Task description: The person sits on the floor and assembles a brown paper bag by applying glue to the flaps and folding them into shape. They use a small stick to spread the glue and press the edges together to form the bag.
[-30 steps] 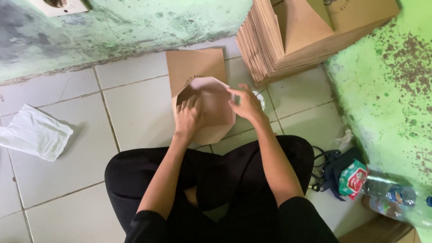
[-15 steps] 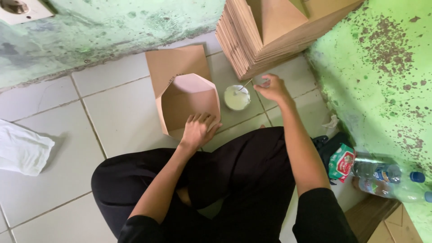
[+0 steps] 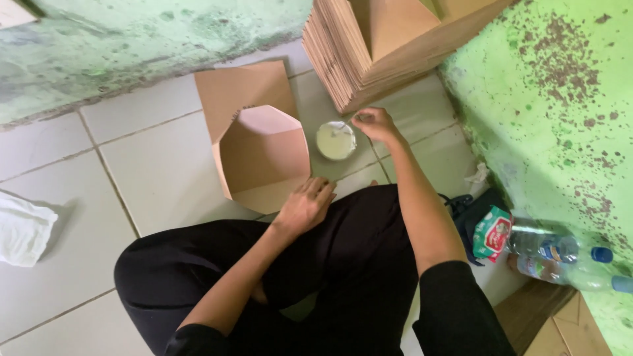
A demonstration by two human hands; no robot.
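Observation:
A brown paper piece (image 3: 260, 148) lies on the tiled floor in front of my crossed legs. It is partly folded, with a pale pink inner flap turned up. My left hand (image 3: 304, 206) rests flat on its near right corner, fingers spread and gripping nothing. Just right of the paper stands a small round white cup (image 3: 335, 140) of whitish paste. Beyond it my right hand (image 3: 374, 124) hovers by the cup's far rim with fingertips pinched together. I cannot tell whether they pinch anything.
A tall stack of flat brown paper pieces (image 3: 389, 46) leans at the back right. Two clear plastic bottles (image 3: 560, 254), a red and green packet (image 3: 491, 232) and a dark bag (image 3: 469, 206) sit by the green wall. A white cloth (image 3: 23, 227) lies far left.
My right hand left the paper and reached right to the white cup. My left hand slid down to the paper's near corner. The view shifted right.

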